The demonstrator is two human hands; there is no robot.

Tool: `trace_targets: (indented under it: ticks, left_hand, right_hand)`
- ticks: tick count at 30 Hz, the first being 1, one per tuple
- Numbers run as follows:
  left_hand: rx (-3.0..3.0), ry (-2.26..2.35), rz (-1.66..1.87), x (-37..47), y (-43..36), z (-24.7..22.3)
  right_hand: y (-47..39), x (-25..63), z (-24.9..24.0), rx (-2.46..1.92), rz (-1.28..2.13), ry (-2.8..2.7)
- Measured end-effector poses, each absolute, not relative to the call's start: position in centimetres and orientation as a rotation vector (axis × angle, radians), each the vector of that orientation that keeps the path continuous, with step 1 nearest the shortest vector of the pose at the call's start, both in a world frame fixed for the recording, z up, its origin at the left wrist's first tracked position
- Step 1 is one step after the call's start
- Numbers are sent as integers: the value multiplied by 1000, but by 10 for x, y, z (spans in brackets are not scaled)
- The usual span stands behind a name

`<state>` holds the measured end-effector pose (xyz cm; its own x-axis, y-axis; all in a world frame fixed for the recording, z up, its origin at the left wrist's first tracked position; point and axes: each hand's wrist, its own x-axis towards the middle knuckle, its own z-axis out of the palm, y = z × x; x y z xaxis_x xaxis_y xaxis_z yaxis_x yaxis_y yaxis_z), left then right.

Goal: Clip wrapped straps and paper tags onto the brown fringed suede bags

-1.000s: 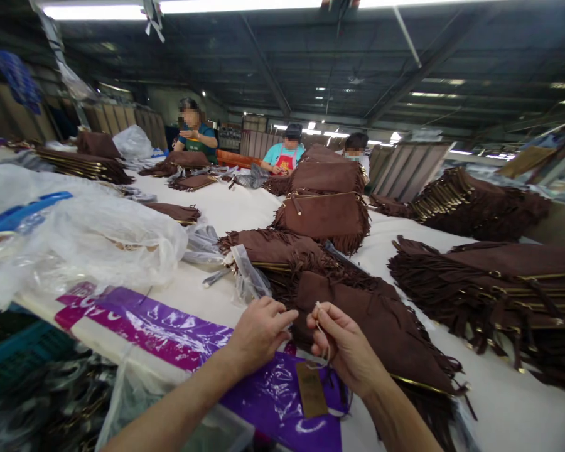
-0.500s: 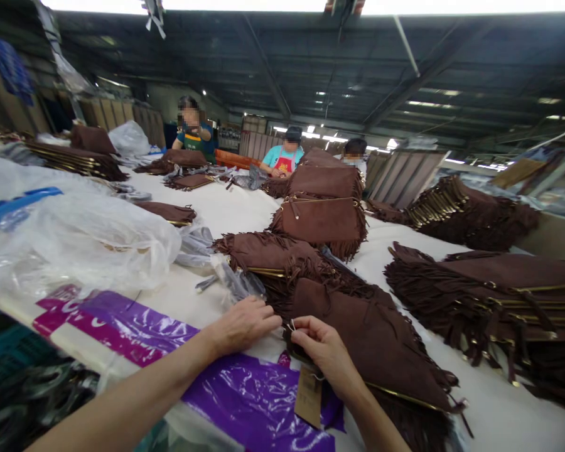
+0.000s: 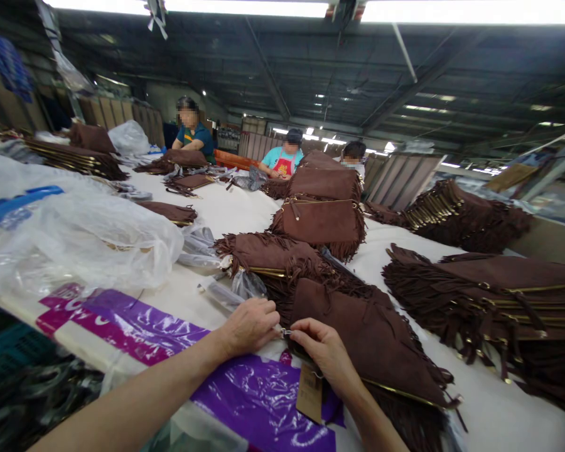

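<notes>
My left hand [image 3: 250, 325] is closed, its fingertips pinched beside the left corner of a dark brown fringed bag [image 3: 358, 339]; what they grip is hidden. Facing it, my right hand [image 3: 327, 348] pinches a pale tag string [image 3: 288, 332], whose loop reaches across to the left fingertips. A tan cardboard hang tag [image 3: 309, 394] with a printed label dangles below my right hand, over a purple plastic sheet [image 3: 263, 402]. The bag lies flat, with a gold zip along its near edge.
More fringed bags [image 3: 320, 220] are piled ahead, with another stack [image 3: 499, 282] to the right. Clear plastic bags [image 3: 108, 232] lie on the white table [image 3: 230, 207] at left. A teal crate [image 3: 14, 358] stands below the edge. Several co-workers sit or stand across the table.
My two hands have come closer together at the string, the left fingers curling more. The string's loop, upright before, now stretches sideways between them. A co-worker at the far left has lowered an arm.
</notes>
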<state>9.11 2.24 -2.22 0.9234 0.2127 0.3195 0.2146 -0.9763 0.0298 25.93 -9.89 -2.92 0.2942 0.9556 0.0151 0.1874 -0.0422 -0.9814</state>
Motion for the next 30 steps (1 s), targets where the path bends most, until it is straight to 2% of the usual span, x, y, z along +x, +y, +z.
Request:
trace_targets:
  ticks: [5, 11, 17, 30]
  left_hand:
    - [-3090, -355, -549, 91, 22, -22]
    - [-3177, -375, -772, 88, 27, -26]
    - [-3224, -409, -869, 89, 29, -31]
    - [-3313, -443, -950, 87, 28, -26]
  right_hand:
    - [-98, 259, -32, -1543, 716, -1202]
    - [-99, 253, -27, -1596, 407, -1375]
    - [-98, 243, -21, -1595, 256, -1428]
    - [-95, 242, -20, -1624, 270, -1513]
